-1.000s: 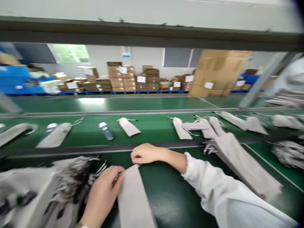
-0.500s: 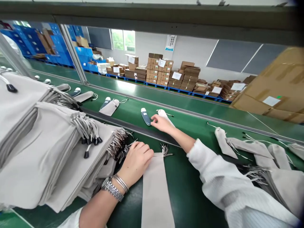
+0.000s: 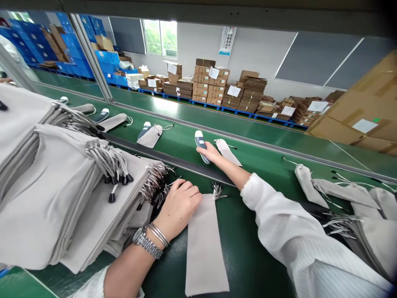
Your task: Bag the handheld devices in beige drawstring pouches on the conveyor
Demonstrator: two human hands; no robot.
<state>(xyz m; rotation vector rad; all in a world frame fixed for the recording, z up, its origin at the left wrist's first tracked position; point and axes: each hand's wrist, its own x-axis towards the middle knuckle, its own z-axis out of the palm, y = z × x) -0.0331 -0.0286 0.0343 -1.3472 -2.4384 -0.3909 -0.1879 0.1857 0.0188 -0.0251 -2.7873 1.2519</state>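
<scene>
My right hand (image 3: 211,152) is closed on the lower end of a slim, blue-grey device with a white tip (image 3: 201,144), on the green belt beyond the black rail. What kind of device it is I cannot make out. A beige drawstring pouch (image 3: 206,248) lies flat in front of me, its cords bunched at the top. My left hand (image 3: 181,203) has its curled fingers at the pouch's upper left corner, fingertips partly hidden. Just right of my right hand lies a narrow filled pouch (image 3: 228,152).
Thick stacks of beige pouches (image 3: 62,198) with black-tipped cords stand at left. More pouches (image 3: 344,192) lie at right. Along the belt at left are other devices and a pouch (image 3: 151,136). A metal post (image 3: 91,58) and an overhead beam (image 3: 198,14) frame the workplace.
My right hand has closed on the blue-grey device, which it was only reaching toward before. My left hand stays at the pouch's corner. The camera view has tilted slightly downward.
</scene>
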